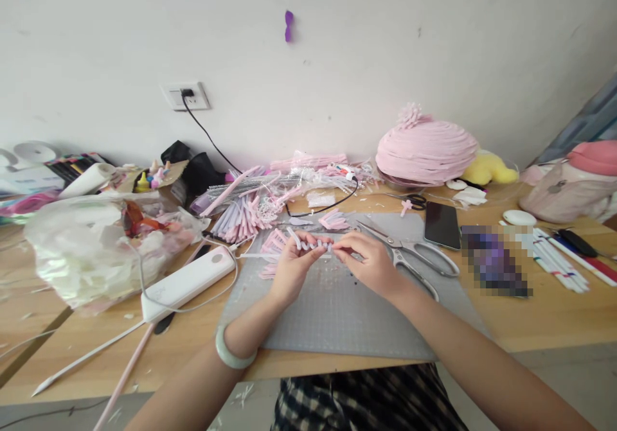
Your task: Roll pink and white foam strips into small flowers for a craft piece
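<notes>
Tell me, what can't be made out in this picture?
All in the head view:
- Pale coiled strip: partly hidden by the fingers of the left hand and right hand.
- Purple item: blurred into blocks.
- Pink-topped thing: cut off by the right edge.
- Markers: any lettering is too small to read.
</notes>
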Motion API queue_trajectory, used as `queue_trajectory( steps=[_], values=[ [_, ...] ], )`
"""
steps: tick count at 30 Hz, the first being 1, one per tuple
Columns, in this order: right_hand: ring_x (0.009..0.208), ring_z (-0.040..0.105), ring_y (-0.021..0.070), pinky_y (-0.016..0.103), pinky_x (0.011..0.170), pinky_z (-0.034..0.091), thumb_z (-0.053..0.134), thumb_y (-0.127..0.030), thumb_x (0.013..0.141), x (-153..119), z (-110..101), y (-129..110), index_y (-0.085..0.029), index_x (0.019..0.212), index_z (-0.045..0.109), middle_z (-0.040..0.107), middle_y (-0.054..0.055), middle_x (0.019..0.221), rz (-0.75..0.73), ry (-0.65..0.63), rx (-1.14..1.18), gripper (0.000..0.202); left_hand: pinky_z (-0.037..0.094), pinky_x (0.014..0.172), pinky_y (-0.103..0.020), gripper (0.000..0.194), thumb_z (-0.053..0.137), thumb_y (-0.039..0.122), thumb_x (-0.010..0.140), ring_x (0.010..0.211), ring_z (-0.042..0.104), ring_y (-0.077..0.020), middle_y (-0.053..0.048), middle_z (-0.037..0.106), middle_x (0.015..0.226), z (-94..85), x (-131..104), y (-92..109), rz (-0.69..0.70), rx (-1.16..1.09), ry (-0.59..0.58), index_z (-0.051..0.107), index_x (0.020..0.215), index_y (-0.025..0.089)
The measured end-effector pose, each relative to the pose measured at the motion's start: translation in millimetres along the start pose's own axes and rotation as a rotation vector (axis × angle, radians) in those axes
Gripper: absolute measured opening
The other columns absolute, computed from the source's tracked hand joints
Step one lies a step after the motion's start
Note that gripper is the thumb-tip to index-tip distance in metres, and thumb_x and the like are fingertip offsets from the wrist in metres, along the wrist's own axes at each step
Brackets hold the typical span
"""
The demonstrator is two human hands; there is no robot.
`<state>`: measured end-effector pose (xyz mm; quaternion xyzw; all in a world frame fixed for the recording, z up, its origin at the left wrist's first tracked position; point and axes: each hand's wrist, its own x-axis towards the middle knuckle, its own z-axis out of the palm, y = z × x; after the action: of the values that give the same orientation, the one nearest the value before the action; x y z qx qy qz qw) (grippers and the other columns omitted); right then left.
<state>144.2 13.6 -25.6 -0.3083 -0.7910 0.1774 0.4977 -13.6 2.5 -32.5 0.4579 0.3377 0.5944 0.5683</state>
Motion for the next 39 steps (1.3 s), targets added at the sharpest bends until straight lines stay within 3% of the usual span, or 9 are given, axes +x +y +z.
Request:
queue_trajectory(
  steps=[3,8,17,26,39],
  values=[
    [0.071,0.060,0.0153,0.027,0.064,0.049,0.052,-0.017,0.081,-1,1,2,-0.020,0.081,0.065,0.065,0.006,0.078,0.049,-0.008,-0.001,0.013,0.042,0.076,-0.026,0.021,0.068,0.021,0.067,0.078,0.058,-0.0118,0.001,0.063,0.084,-2.8,2,-2,0.016,0.051,0.080,0.050,0.076,0.019],
    [0.072,0.060,0.0155,0.027,0.064,0.049,0.052,-0.018,0.081,-1,1,7,-0.020,0.083,0.065,0.065,0.006,0.081,0.061,0.018,-0.013,0.013,0.034,0.055,-0.021,0.016,0.060,0.031,0.074,0.054,0.046,-0.0075,0.007,0.048,0.058,-4.5,3,-1,0.002,-0.001,0.158,0.054,0.083,0.020],
    [0.072,0.061,0.0154,0.028,0.067,0.049,0.052,-0.020,0.082,-1,-1,8,-0.020,0.082,0.065,0.066,0.006,0.081,0.038,0.015,-0.010,0.013,0.043,0.074,-0.024,0.022,0.072,0.025,0.060,0.066,0.057,-0.0080,0.004,0.057,0.072,-3.1,5,3,-0.004,-0.111,0.249,0.060,0.076,0.017],
    [0.058,0.056,0.0134,0.027,0.056,0.048,0.050,-0.020,0.082,3,-3,10,-0.020,0.076,0.064,0.063,0.005,0.072,0.124,0.008,0.097,0.016,0.041,0.064,-0.023,0.019,0.071,0.029,0.061,0.063,0.053,-0.0109,0.002,0.059,0.065,-7.2,6,2,-0.020,0.078,0.167,0.063,0.073,0.018],
    [0.054,0.050,0.0115,0.025,0.053,0.044,0.050,-0.017,0.081,6,-10,6,-0.020,0.070,0.060,0.057,0.002,0.067,0.166,-0.068,0.160,0.015,0.041,0.065,-0.023,0.004,0.067,0.020,0.068,0.071,0.053,-0.0126,0.001,0.060,0.075,-5.1,0,8,0.147,0.275,0.037,0.064,0.071,0.020]
  ],
)
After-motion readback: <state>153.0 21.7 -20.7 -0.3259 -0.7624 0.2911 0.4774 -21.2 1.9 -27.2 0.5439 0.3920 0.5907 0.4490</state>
